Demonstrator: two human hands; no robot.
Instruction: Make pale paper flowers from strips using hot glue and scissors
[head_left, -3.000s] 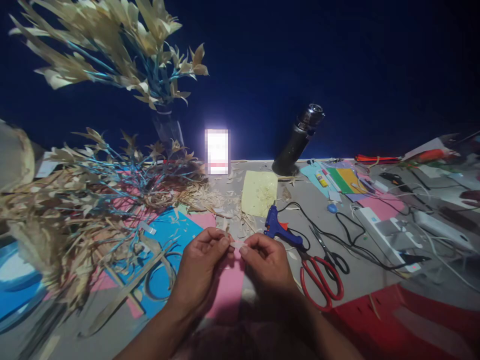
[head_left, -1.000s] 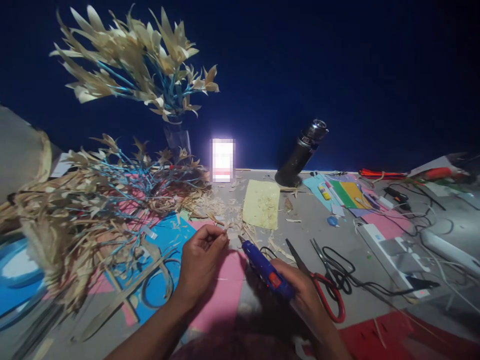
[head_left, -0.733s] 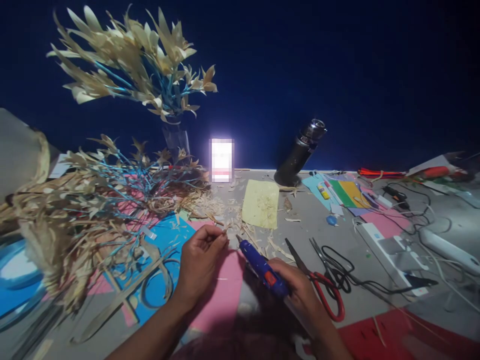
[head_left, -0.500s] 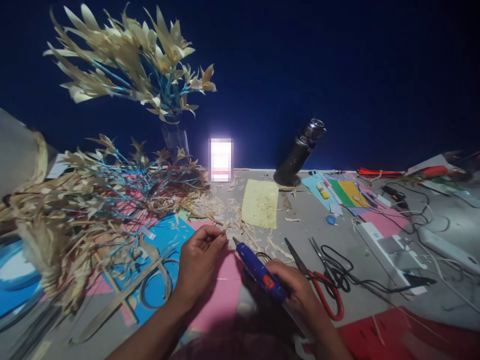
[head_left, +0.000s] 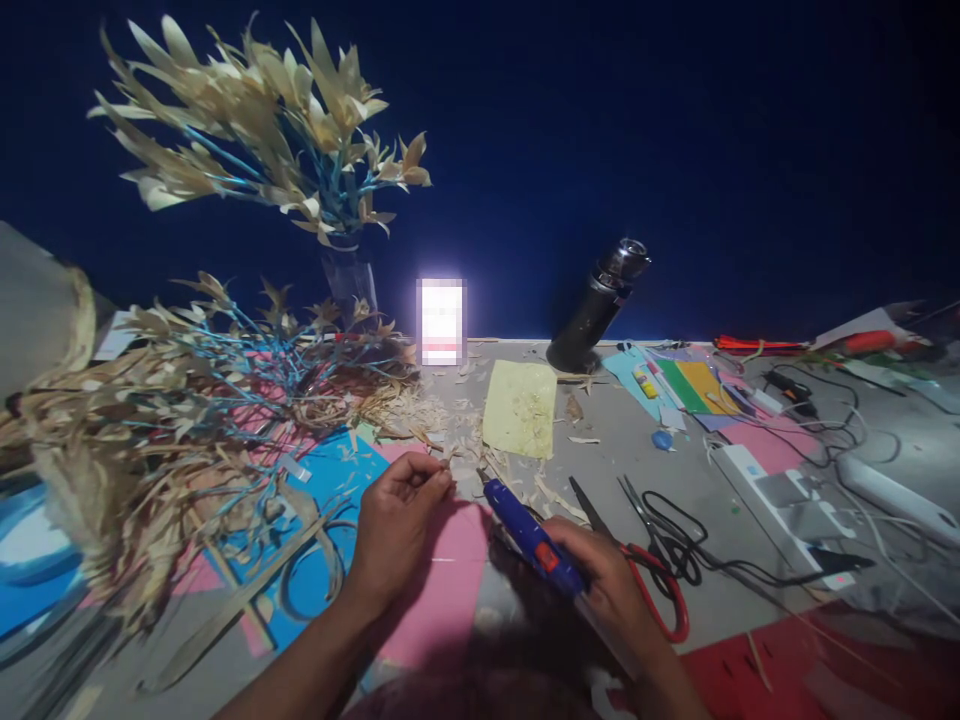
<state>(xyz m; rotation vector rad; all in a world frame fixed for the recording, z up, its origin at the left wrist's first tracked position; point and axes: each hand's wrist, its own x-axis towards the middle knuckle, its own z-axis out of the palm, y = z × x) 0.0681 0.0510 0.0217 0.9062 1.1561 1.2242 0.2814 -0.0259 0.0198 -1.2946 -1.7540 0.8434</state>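
My left hand (head_left: 397, 520) is closed in a pinch on a small pale leaf piece (head_left: 448, 466), held over the pink sheet (head_left: 450, 585). My right hand (head_left: 604, 590) grips a blue hot glue gun (head_left: 529, 535) with an orange trigger. Its nozzle points up and left toward the pinched piece, a short gap away. Red-handled scissors (head_left: 652, 590) lie just right of my right hand.
A heap of blue-stemmed dried-leaf branches (head_left: 180, 400) covers the left side; a vase with more branches (head_left: 349, 275) stands behind. A bright phone screen (head_left: 440, 320), dark flask (head_left: 596, 305), yellow sheet (head_left: 521, 405), power strip (head_left: 780, 495) and cables lie around.
Three seconds ago both hands pinched the small piece and the glue gun lay on the table. My right hand has since picked the gun up and aimed its nozzle toward my left hand's fingertips.
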